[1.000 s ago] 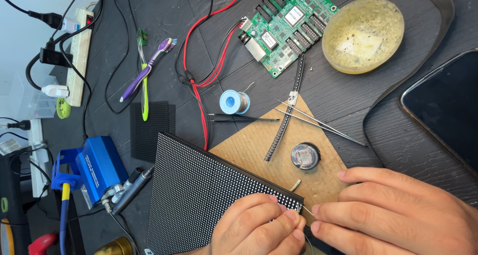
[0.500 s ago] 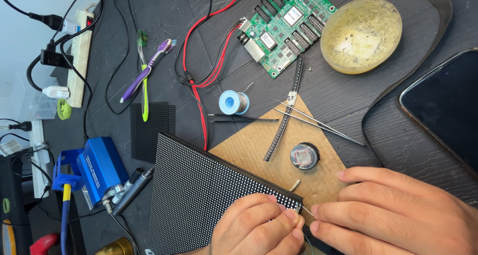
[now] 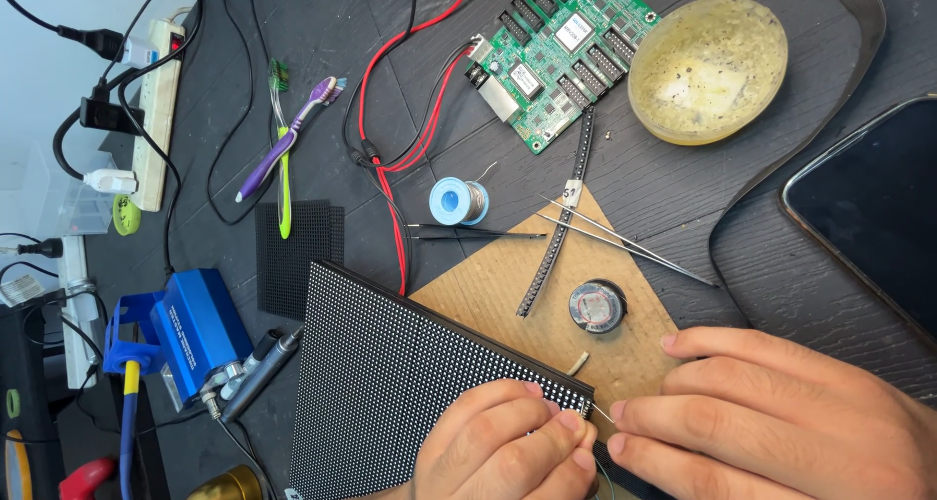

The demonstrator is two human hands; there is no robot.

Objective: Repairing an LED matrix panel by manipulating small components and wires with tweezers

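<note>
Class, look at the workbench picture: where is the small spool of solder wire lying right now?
In the head view, the spool of solder wire lies near the middle of the dark table, just left of the cardboard sheet and below the green circuit board.

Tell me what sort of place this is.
Most likely an electronics repair bench: a green circuit board, a solder spool and a blue soldering station sit by the black LED panel under both hands.

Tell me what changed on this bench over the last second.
Nothing visibly changed. Both hands, left hand and right hand, stay pinched together at the corner of the LED panel, on a thin wire. Tweezers, solder spool and circuit board lie as before.
</note>
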